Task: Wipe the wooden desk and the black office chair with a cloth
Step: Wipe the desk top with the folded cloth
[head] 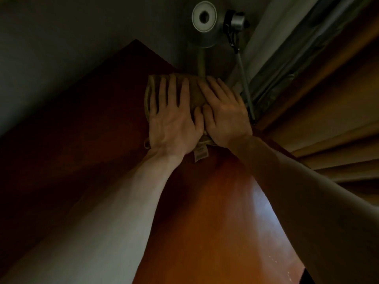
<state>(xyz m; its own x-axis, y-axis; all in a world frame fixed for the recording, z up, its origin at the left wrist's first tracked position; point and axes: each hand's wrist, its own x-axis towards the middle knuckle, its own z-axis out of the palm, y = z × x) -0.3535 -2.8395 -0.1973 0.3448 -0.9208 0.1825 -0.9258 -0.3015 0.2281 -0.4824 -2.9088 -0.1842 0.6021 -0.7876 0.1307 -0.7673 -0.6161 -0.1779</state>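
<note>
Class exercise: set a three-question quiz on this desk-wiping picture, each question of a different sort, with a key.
1. True or false: the left hand and the right hand both lie flat on the cloth.
2. The cloth lies on: A the wooden desk; B a chair seat; C the floor.
3. Fill in: a sewn ____ sticks out from under the cloth between the wrists.
Key: 1 true; 2 A; 3 label.

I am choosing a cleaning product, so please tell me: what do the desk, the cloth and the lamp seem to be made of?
Desk: wood or wood veneer, reddish brown, glossy; it reflects light near the front.
Cloth: soft woven fabric, beige; it creases and has a sewn label.
Lamp: probably metal, silver, with a satin sheen.
</note>
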